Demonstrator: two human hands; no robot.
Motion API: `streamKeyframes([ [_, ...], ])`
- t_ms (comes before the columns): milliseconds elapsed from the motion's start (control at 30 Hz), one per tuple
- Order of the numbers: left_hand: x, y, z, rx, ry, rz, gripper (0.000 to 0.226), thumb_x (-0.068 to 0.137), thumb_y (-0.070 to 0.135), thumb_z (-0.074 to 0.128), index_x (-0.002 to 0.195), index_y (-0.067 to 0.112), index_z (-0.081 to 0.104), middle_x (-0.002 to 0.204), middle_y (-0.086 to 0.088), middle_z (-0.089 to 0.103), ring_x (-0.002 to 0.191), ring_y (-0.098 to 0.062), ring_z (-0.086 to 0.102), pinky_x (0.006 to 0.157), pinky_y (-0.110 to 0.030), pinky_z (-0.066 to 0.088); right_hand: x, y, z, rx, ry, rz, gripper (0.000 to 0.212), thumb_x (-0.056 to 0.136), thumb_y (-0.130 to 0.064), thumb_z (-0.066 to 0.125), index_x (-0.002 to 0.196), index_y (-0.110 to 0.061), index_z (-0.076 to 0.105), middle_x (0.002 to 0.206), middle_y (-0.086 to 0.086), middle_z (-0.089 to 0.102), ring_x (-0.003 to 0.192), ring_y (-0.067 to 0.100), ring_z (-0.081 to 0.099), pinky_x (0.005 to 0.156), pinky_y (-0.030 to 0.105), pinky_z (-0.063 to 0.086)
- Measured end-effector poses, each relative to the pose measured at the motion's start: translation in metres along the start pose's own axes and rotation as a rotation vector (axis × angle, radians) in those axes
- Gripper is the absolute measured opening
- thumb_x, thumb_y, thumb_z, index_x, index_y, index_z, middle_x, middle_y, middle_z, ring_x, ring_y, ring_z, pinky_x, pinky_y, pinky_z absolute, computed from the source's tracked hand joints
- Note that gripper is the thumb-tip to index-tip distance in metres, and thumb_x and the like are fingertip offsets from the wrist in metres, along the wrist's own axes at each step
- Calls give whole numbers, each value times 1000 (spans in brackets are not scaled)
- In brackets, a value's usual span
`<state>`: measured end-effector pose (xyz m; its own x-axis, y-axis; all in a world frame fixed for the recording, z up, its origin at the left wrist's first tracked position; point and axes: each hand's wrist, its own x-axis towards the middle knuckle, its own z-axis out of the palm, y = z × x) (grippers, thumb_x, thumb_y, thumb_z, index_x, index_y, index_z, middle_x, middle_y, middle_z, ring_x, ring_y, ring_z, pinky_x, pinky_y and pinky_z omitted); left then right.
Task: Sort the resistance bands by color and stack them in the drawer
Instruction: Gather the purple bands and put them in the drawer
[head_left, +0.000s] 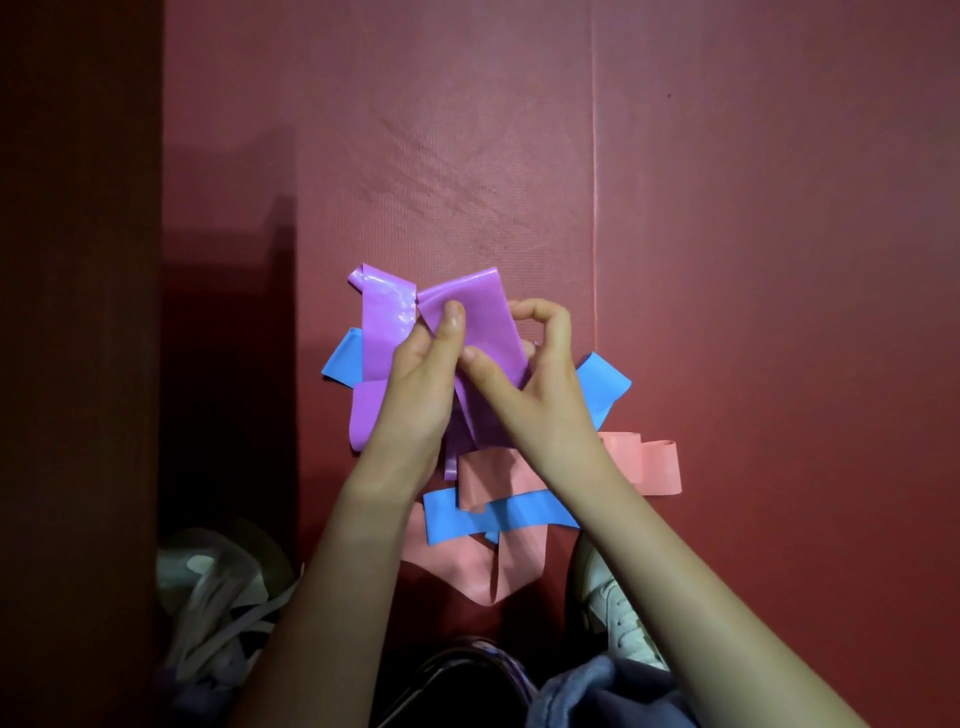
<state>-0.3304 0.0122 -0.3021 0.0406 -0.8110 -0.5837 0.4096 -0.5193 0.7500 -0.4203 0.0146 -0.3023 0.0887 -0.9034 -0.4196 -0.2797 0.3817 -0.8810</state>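
Observation:
A heap of resistance bands lies on a red mat. Both hands hold one purple band above the heap. My left hand pinches it with the thumb on top. My right hand grips its right side, thumb across the band and fingers curled behind. A second purple band lies to the left. Blue bands show at the left, the right and below the hands. Pink bands lie at the right and at the bottom. No drawer is in view.
A dark vertical edge borders the mat on the left. A white shoe sits at the lower left and another white shoe at the lower right, both near the heap. A seam runs down the mat.

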Motion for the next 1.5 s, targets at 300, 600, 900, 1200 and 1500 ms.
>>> streamKeyframes([
  [300, -3, 35, 6, -56, -50, 128, 40, 85, 37, 36, 74, 30, 74, 82, 8, 75, 83, -10, 70, 78, -27, 56, -2, 14, -28, -226, -32, -143, 37, 78, -36, 48, 112, -22, 50, 107, -3, 58, 100, 15, 55, 86, 25, 44],
  [600, -11, 61, 24, -51, -174, 294, 31, 88, 27, 33, 96, 11, 58, 78, 9, 74, 78, -7, 70, 70, -22, 55, 2, 9, -42, -254, 34, -157, 25, 84, -32, 44, 61, -29, 37, 60, -9, 43, 55, 4, 32, 54, 15, 30],
  [900, -13, 67, 29, -67, -242, 219, 30, 85, 28, 35, 95, 12, 58, 77, 5, 74, 78, -11, 70, 78, -30, 58, 6, 13, -31, -229, 11, -79, 27, 86, -29, 46, 111, -20, 49, 99, -6, 57, 84, 2, 54, 81, 20, 44],
  [1200, -16, 63, 31, 21, -256, 177, 30, 85, 30, 35, 94, 17, 60, 79, 8, 74, 82, -11, 70, 85, -31, 55, 28, 17, -23, -116, -168, -18, 43, 86, -4, 50, 124, -23, 40, 114, -21, 42, 106, -14, 35, 80, -10, 28],
  [1500, -13, 68, 16, -96, -197, 207, 31, 85, 32, 33, 93, 15, 58, 75, 5, 74, 72, -10, 71, 65, -26, 57, 7, 25, -33, -125, -324, 112, 38, 89, -1, 48, 87, -38, 50, 88, -19, 58, 81, -4, 54, 80, 17, 42],
])
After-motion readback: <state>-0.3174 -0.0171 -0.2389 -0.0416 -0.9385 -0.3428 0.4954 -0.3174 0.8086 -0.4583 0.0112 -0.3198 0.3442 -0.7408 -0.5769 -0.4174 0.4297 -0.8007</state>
